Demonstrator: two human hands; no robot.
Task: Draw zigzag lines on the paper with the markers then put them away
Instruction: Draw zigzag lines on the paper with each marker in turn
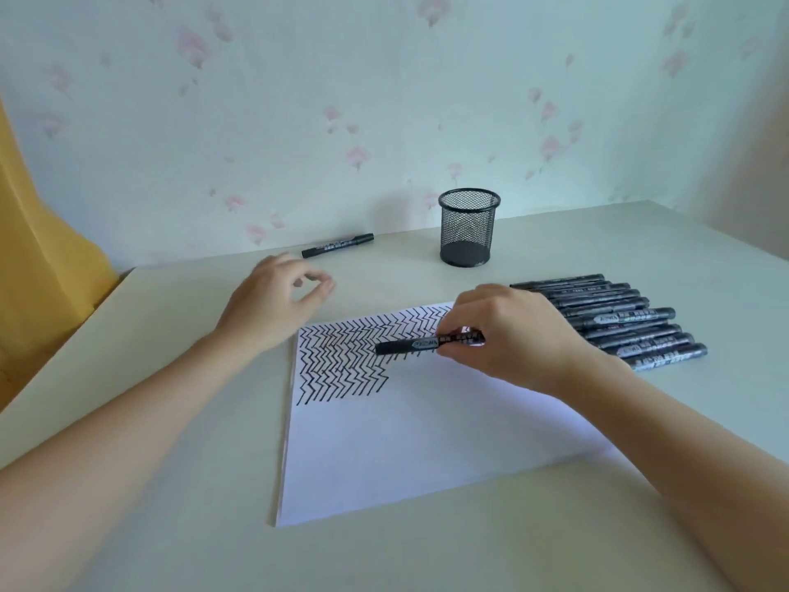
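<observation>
A white paper (427, 442) lies in front of me, its top part filled with black zigzag lines (341, 361). My right hand (508, 335) holds a black marker (410, 346) level above the zigzags, its capped end pointing left. My left hand (273, 305) hovers over the table left of the paper's top corner, fingers loosely curled, thumb and forefinger close together, holding nothing I can see. Several black markers (619, 322) lie in a row to the right of the paper. One more black marker (337, 245) lies near the wall. A black mesh pen cup (469, 228) stands empty at the back.
The pale table (170, 420) meets a flowered wall (384, 100) at the back. A yellow cloth (38, 271) hangs past the table's left edge.
</observation>
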